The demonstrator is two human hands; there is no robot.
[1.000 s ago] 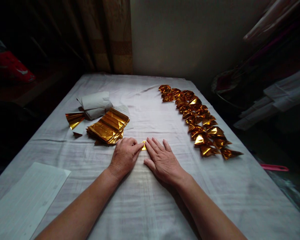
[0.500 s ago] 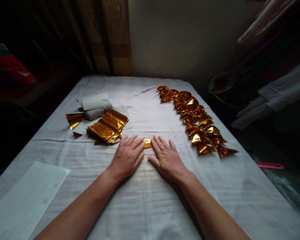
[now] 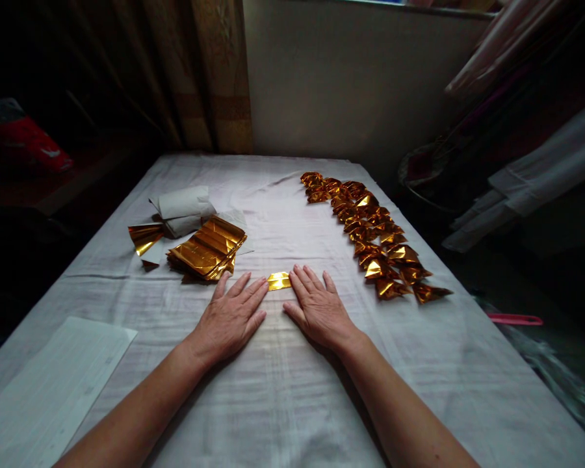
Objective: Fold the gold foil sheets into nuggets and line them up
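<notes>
A small folded strip of gold foil paper [image 3: 279, 281] lies flat on the cloth between my hands. My left hand [image 3: 231, 316] rests palm down with fingers spread, its fingertips at the strip's left end. Flat on the strip's right end, my right hand [image 3: 319, 307] has its fingers stretched out and covers part of it. Just beyond my left hand is a stack of creased gold foil sheets [image 3: 207, 247]. Over on the right, several folded gold foil pieces [image 3: 370, 227] stand in a double row.
A white cloth covers the table [image 3: 283, 390]. Rolled white paper [image 3: 182, 203] and a curled gold sheet [image 3: 145, 238] lie at the back left. A white sheet [image 3: 58, 383] lies near the left edge. A pink handle [image 3: 514, 319] shows beyond the right edge.
My left hand has slid left along the strip, uncovering more of its gold surface. The right hand stays on the right end. The whole view has shifted slightly.
</notes>
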